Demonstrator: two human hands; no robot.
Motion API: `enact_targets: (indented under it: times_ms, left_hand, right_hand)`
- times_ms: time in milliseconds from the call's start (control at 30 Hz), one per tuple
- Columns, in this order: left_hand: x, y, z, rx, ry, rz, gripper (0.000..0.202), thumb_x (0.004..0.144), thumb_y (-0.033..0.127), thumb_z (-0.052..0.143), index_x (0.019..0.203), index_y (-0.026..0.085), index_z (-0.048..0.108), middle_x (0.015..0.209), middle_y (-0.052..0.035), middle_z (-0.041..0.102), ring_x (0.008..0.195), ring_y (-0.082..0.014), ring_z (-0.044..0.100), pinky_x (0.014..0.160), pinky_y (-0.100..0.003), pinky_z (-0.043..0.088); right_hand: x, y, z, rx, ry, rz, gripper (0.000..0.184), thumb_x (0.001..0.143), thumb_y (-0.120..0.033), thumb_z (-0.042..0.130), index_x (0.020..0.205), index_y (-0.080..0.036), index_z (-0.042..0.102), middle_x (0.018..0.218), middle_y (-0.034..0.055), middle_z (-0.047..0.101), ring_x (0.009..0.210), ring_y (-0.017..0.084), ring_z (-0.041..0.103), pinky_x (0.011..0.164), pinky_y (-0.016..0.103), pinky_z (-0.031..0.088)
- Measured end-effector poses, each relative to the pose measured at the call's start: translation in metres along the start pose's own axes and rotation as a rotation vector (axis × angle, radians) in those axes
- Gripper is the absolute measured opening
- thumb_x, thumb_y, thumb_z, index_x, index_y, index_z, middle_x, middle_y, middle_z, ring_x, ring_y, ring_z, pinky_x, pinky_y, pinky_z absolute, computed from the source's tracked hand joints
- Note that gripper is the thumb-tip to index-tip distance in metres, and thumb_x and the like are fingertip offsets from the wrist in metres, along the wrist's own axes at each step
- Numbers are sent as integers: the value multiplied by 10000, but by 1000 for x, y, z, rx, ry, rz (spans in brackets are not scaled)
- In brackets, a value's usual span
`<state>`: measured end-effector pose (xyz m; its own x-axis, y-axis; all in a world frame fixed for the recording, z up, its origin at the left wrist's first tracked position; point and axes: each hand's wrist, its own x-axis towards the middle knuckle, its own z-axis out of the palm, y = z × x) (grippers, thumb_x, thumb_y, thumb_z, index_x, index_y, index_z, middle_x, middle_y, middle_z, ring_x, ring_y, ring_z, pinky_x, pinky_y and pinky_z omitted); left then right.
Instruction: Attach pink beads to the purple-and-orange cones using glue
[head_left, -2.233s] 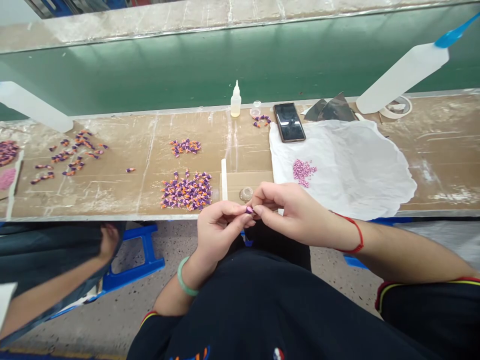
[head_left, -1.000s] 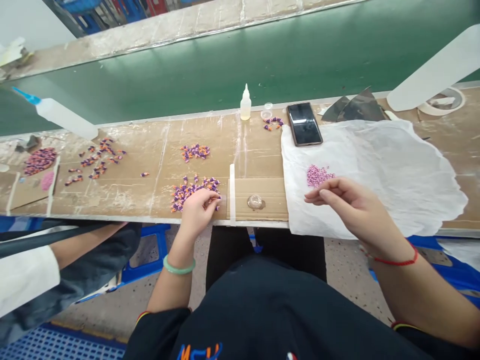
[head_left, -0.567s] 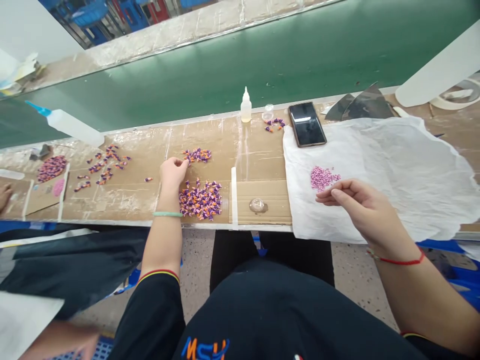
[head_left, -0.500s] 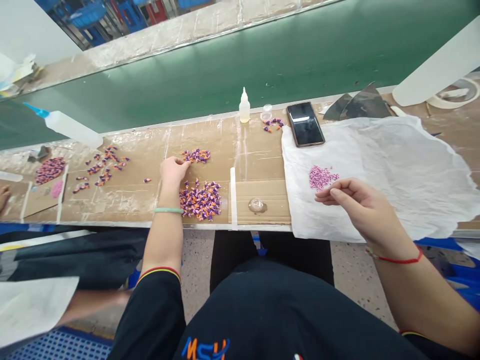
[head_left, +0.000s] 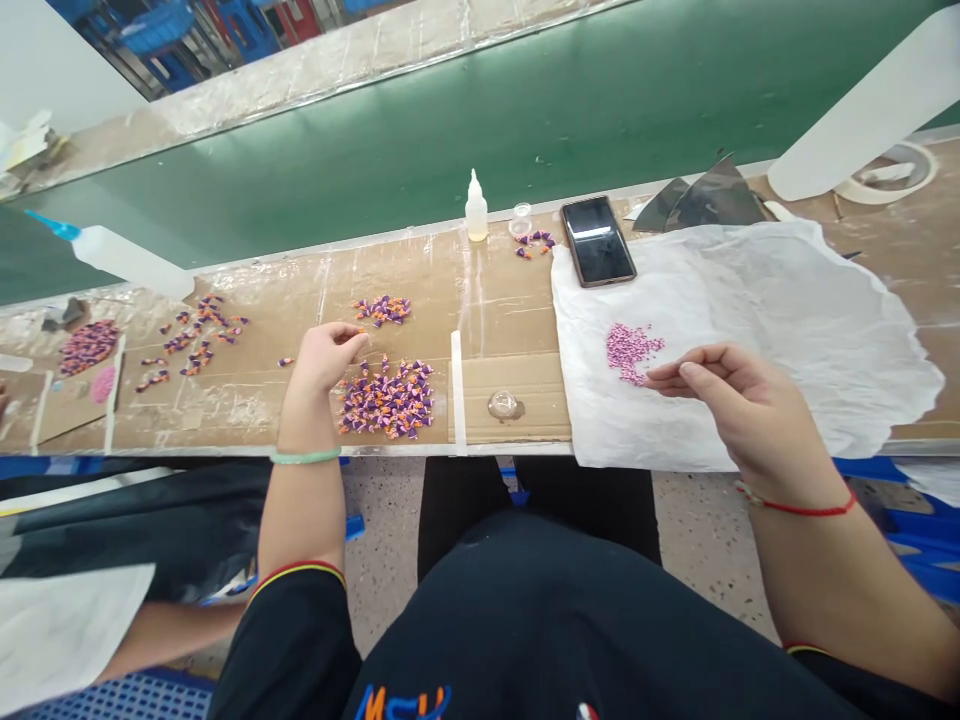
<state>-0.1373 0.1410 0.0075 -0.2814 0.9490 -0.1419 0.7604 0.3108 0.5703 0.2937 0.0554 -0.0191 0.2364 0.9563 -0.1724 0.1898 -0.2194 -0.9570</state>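
Note:
My left hand (head_left: 321, 356) rests on the cardboard-covered bench (head_left: 247, 395) with its fingers curled under. It lies between a small heap of purple-and-orange pieces (head_left: 382, 309) and a larger heap (head_left: 386, 396) just to its right. What the curled fingers hold, if anything, is hidden. My right hand (head_left: 739, 400) lies on a white sheet (head_left: 780, 310), thumb and fingers pinched together, their tips touching the near edge of a little pile of pink beads (head_left: 630, 346). Anything in the pinch is too small to make out.
A small glue bottle (head_left: 475, 208), a clear cap (head_left: 521, 219) and a phone (head_left: 598, 240) stand at the bench's back edge by a green conveyor belt (head_left: 450, 120). A clear blob (head_left: 504, 405) sits near the front. More pieces (head_left: 191, 335) lie left. A neighbour's arm (head_left: 172, 620) is lower left.
My left hand has drawn back from the small far heap toward the larger one and curled its fingers. My right hand's pinched fingertips now touch the pink beads.

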Motion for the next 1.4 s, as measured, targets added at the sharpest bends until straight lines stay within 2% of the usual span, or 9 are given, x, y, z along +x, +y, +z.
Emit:
enact_targets:
  times_ms: [167, 267, 333, 500, 600, 733, 867, 1133, 1400]
  left_hand:
    - [-40, 11, 25, -554, 5, 137, 209, 679, 323, 737, 784, 157, 665, 661, 4, 610, 580, -101, 513, 560, -211, 431]
    - [-65, 24, 48, -737, 10, 62, 234, 652, 319, 776, 764, 165, 641, 574, 40, 536, 480, -66, 412, 460, -185, 327]
    - [-80, 33, 60, -828, -91, 27, 242, 657, 322, 778, 760, 175, 615, 515, 68, 476, 433, -56, 359, 430, -177, 284]
    - [-109, 43, 77, -808, -421, 43, 226, 732, 323, 758, 845, 188, 616, 494, 69, 501, 428, -70, 410, 443, -176, 325]
    - [-123, 45, 88, -825, -526, 32, 248, 772, 372, 746, 857, 184, 608, 522, 61, 520, 440, -69, 419, 444, -173, 310]
    - [-139, 49, 104, -893, -528, 50, 341, 846, 492, 677, 784, 174, 569, 507, 50, 503, 443, -67, 404, 454, -183, 295]
    - [-148, 52, 107, -888, -509, 88, 333, 891, 491, 644, 809, 182, 551, 472, 72, 471, 429, -65, 377, 460, -188, 288]
    - [-151, 52, 106, -853, -644, 150, 372, 875, 520, 662, 794, 173, 553, 564, 33, 576, 459, -67, 431, 474, -195, 319]
    - [-156, 56, 113, -807, -707, 99, 450, 821, 580, 692, 706, 174, 535, 472, 49, 512, 425, -65, 384, 465, -199, 292]
  right_hand:
    - [10, 19, -9, 1, 0, -75, 139, 859, -343, 658, 853, -212, 609, 859, 66, 731, 834, 215, 704, 847, 397, 566]
    - [20, 36, -14, -288, 31, -245, 106, 836, -320, 614, 812, -218, 627, 816, 57, 704, 796, 227, 672, 762, 396, 550]
    - [24, 46, -16, -503, 17, -376, 87, 827, -282, 584, 787, -220, 630, 821, 68, 691, 814, 245, 646, 759, 409, 524]
    - [27, 59, -15, -735, -24, -490, 79, 834, -234, 564, 790, -213, 626, 840, 88, 696, 859, 281, 609, 815, 452, 482]
    - [28, 61, -12, -731, -26, -519, 56, 835, -229, 583, 798, -216, 622, 855, 82, 693, 862, 277, 607, 838, 454, 474]
    - [31, 62, -10, -717, -59, -550, 54, 832, -220, 595, 785, -214, 619, 847, 81, 679, 847, 271, 599, 837, 445, 467]
    - [33, 62, -10, -708, -133, -559, 82, 830, -169, 568, 780, -212, 617, 837, 74, 672, 826, 258, 590, 827, 428, 451]
    - [27, 56, -14, -682, -143, -563, 65, 835, -182, 582, 779, -215, 589, 832, 66, 655, 829, 252, 580, 810, 418, 446]
    - [31, 52, -11, -811, -207, -660, 117, 850, -143, 588, 754, -207, 605, 828, 84, 647, 845, 266, 525, 816, 432, 448]
